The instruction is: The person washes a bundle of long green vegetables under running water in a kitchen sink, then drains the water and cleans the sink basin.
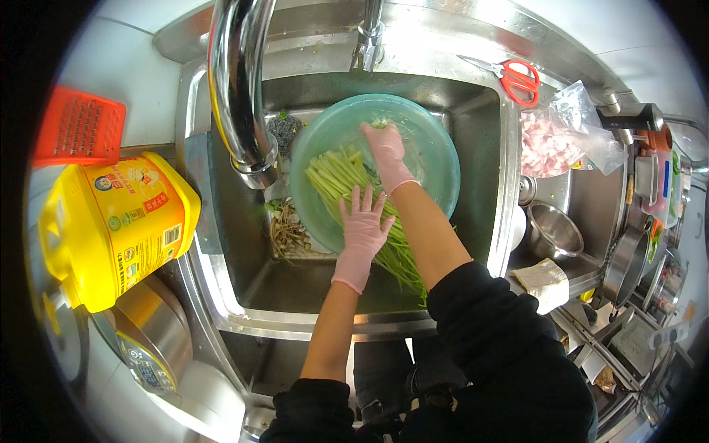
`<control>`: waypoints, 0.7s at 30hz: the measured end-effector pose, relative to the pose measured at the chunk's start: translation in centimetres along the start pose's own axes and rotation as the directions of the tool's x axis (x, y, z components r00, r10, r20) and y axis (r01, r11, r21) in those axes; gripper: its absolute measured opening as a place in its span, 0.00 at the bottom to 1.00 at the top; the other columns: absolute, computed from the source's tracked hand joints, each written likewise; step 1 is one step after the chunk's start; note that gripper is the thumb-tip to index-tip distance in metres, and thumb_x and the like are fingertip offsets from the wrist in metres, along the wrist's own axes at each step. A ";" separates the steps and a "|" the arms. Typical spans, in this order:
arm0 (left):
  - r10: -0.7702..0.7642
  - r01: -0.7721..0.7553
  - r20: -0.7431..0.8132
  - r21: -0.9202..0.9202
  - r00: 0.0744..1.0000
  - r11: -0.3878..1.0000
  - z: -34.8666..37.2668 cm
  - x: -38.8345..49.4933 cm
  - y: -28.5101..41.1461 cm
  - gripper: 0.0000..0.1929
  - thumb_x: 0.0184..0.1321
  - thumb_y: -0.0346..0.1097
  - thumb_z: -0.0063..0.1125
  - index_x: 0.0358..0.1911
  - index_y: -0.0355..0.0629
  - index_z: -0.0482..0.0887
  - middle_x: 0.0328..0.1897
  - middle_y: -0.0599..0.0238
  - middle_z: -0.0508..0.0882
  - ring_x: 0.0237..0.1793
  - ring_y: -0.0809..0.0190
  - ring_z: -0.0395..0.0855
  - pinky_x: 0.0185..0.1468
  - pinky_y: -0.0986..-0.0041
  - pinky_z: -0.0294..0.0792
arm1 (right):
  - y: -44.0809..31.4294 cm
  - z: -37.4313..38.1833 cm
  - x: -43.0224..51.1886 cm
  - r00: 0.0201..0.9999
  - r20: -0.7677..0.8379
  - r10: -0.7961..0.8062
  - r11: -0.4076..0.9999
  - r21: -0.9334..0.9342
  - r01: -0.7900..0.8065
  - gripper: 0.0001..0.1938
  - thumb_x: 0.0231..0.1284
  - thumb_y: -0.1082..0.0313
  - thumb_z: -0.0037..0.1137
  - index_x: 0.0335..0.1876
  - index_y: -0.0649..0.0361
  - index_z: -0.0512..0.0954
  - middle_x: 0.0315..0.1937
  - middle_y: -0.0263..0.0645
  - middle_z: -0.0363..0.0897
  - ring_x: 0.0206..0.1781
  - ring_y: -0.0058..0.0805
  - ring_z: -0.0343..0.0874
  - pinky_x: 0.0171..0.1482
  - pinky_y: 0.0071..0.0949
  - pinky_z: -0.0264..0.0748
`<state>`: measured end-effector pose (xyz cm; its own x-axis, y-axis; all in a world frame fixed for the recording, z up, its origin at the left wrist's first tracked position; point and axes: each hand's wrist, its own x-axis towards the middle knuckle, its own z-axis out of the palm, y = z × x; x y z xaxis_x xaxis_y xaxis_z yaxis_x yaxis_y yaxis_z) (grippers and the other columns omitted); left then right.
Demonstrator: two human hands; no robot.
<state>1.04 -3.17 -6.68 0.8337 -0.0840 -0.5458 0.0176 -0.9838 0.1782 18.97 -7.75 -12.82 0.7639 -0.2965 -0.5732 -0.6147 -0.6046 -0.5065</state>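
A turquoise plastic basin [450, 166] sits inside a steel sink [479, 221]. Long green vegetable stalks [340, 171] lie across the basin, their leafy ends hanging over the near rim. My left hand [363, 232], in a pink glove, rests on or just above the stalks with its fingers spread. Near the basin's far side is my right hand [386, 149], also gloved, fingers bent down. Something whitish-green [380, 123] shows at its fingertips; whether it is gripped is hidden. Left of the basin, cut-off brown roots [289, 230] lie on the sink floor.
A thick chrome faucet [238, 94] arches over the sink's left side. Red-handled scissors [519, 83], a bag of cut pink meat [548, 144] and a steel pot [554, 230] are on the right. A yellow jug [127, 221] and an orange grater [83, 127] stand left.
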 end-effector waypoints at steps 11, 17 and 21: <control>-0.037 0.036 -0.022 -0.063 0.999 0.997 0.7 -0.5 0.7 0.30 0.68 0.56 0.34 0.71 0.57 0.53 0.77 0.66 0.47 0.76 0.52 0.38 0.73 0.48 0.35 | 0.2 -3.9 -7.2 0.795 0.399 -0.456 0.882 0.082 0.465 0.18 0.54 0.55 0.57 0.43 0.61 0.80 0.35 0.52 0.82 0.39 0.42 0.82 0.43 0.36 0.76; -0.054 0.049 -0.025 -0.153 0.998 0.987 1.6 -0.8 1.1 0.30 0.67 0.54 0.35 0.71 0.56 0.54 0.77 0.66 0.47 0.76 0.53 0.37 0.74 0.51 0.35 | -0.5 -5.8 -5.9 0.675 0.519 -0.525 0.664 -0.247 0.706 0.15 0.57 0.59 0.51 0.48 0.51 0.80 0.44 0.46 0.81 0.46 0.40 0.80 0.50 0.36 0.75; -0.051 0.048 -0.016 -0.150 0.999 0.988 1.6 -0.7 1.0 0.30 0.68 0.53 0.36 0.71 0.55 0.52 0.78 0.66 0.45 0.76 0.52 0.36 0.74 0.52 0.34 | 1.1 -3.9 -3.7 0.687 0.614 -0.389 0.611 -0.385 0.691 0.16 0.56 0.63 0.49 0.50 0.48 0.79 0.46 0.44 0.79 0.45 0.39 0.80 0.48 0.38 0.76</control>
<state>-0.44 -4.31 -7.40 0.8405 -0.0309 -0.5409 0.1401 -0.9520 0.2721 16.24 -10.27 -8.76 0.6430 0.4857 -0.5922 0.2277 -0.8595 -0.4577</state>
